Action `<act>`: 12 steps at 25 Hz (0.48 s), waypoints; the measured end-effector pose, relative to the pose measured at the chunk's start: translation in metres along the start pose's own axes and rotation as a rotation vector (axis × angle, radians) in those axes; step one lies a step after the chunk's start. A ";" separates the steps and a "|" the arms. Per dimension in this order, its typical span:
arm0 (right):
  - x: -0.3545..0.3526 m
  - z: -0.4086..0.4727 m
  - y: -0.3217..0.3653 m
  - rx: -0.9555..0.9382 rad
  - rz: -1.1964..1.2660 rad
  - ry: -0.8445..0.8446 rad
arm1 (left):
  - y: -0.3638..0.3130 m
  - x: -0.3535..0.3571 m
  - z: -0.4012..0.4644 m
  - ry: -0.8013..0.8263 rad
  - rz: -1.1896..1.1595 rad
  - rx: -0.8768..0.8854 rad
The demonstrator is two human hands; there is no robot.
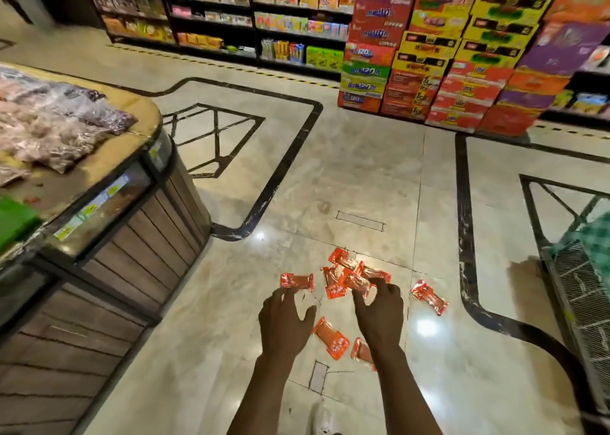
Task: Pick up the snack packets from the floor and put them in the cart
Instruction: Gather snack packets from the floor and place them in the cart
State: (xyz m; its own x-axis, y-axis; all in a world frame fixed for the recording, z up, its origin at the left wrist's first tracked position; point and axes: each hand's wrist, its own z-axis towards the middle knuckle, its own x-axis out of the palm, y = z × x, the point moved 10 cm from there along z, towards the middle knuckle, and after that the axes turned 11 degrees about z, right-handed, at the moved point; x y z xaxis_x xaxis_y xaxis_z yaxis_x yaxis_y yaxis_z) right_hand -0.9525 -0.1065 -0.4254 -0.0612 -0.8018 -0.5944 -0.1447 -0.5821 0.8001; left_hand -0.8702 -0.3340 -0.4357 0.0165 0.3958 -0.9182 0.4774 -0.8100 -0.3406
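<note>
Several red snack packets lie scattered on the polished floor. A pile of them [346, 269] sits just ahead of my hands. One packet [296, 281] lies at the left, and the fingertips of my left hand [284, 319] touch its near edge. My right hand [379, 309] curls its fingers round a packet [358, 284] at the near side of the pile. Another packet [429, 297] lies apart to the right. Two more [331, 337] lie between my wrists. The wire cart [581, 289] stands at the right edge.
A wooden display counter [109, 236] with bagged goods stands close at the left. Stacked coloured cartons [429, 71] and dark shelves [211, 15] fill the back. Open floor lies between the counter and the cart.
</note>
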 end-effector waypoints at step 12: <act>0.216 0.188 -0.232 0.303 -0.176 0.212 | 0.014 0.235 0.263 0.324 0.319 0.142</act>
State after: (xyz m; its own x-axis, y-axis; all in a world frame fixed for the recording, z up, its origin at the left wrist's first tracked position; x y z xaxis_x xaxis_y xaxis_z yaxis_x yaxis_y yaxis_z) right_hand -1.1182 -0.1195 -0.7546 0.1903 -0.7222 -0.6650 -0.4208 -0.6720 0.6094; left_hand -1.0910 -0.3663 -0.7091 0.4272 0.2137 -0.8786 0.2793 -0.9553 -0.0966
